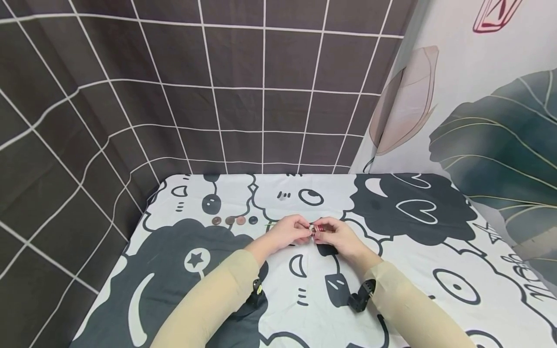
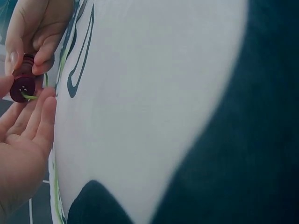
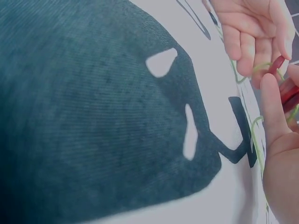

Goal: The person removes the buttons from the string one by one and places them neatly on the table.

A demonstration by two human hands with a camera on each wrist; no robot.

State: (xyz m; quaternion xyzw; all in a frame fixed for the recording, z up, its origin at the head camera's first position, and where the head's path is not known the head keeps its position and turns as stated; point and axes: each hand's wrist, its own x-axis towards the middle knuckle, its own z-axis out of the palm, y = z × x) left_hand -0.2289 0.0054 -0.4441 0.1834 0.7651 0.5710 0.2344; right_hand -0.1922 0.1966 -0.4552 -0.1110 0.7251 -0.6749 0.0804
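Note:
My left hand (image 1: 287, 230) and right hand (image 1: 341, 235) meet over the middle of the bed-sheet-like cloth. Between the left thumb and fingers is a dark red button (image 2: 19, 92), pinched by its edge, with a green cord (image 2: 30, 97) coming out of one of its holes. The right hand grips a short stack of red buttons (image 3: 290, 93) close beside that button. Green cord loops around the stack in the right wrist view and trails down along the cloth. In the head view the fingers mostly hide the buttons.
Several loose round buttons (image 1: 241, 220), brown, pinkish and dark, lie in a row left of the hands. The patterned black-and-white cloth (image 1: 278, 295) covers the surface. A dark grid curtain (image 1: 235, 111) hangs behind, and a leaf-print curtain (image 1: 461, 116) hangs at the right.

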